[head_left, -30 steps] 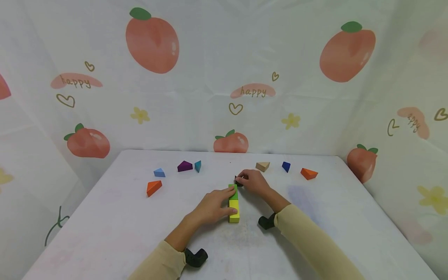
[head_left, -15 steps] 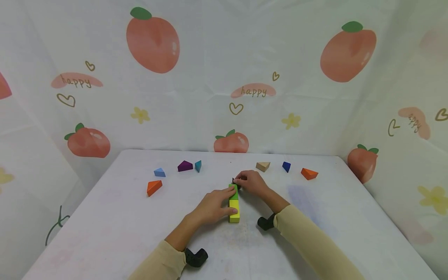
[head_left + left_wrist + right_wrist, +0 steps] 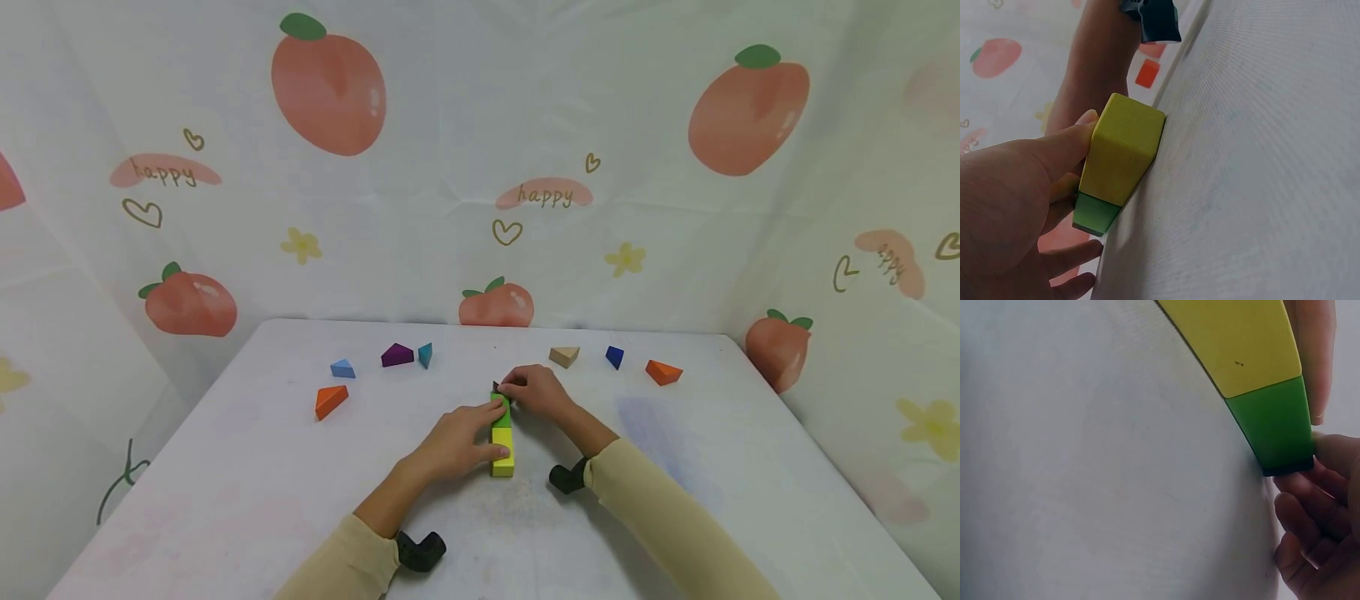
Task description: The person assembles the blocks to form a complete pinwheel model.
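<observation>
We find the black block at the far end of a short row on the table. It sits against the far end of the green block, which butts against the yellow block, nearest the person.

The right hand pinches the black block between thumb and fingers, hiding most of it. We judge that this hold, taken from the right, leaves the near face free to meet the green block. The left hand wraps round nothing: its fingers lie fairly straight, index on the green block and thumb on the yellow block. We take this spread contact as a brace keeping both in line.

Of the black block we see a dark, pointed tip in the head view and a thin dark edge in the right wrist view; its full shape is hidden. The green and yellow faces are flat and smooth; the yellow carries a small dark mark.

Farther out, well apart, we note to the left an orange block, a light blue, a purple and a teal one; to the right, a tan, a navy and a second orange.
</observation>
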Demonstrator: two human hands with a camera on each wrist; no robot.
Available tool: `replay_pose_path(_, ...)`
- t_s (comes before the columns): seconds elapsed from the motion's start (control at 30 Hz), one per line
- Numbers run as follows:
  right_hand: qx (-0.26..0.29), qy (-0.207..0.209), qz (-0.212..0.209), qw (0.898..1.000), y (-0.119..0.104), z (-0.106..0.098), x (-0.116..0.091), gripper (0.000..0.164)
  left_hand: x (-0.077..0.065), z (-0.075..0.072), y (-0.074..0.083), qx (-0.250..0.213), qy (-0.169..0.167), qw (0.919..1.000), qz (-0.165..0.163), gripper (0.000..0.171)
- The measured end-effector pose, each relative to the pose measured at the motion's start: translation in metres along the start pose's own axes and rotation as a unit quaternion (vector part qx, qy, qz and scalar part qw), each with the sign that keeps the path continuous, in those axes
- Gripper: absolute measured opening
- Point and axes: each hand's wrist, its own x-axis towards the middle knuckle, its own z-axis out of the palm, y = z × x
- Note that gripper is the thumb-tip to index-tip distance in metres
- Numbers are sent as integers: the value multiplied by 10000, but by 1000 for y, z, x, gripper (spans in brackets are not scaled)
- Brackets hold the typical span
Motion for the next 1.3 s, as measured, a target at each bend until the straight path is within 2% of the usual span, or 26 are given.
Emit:
replay_pose_path(0.93,-121,37,-107,9999,-4,0,0,11,0,0,-1,-20,3,10000,-48,70)
replay_pose_path(1.3,2,-26,-85,10000,-6,-1,-1,11,1,1,-1,-12,14,10000,-55,70)
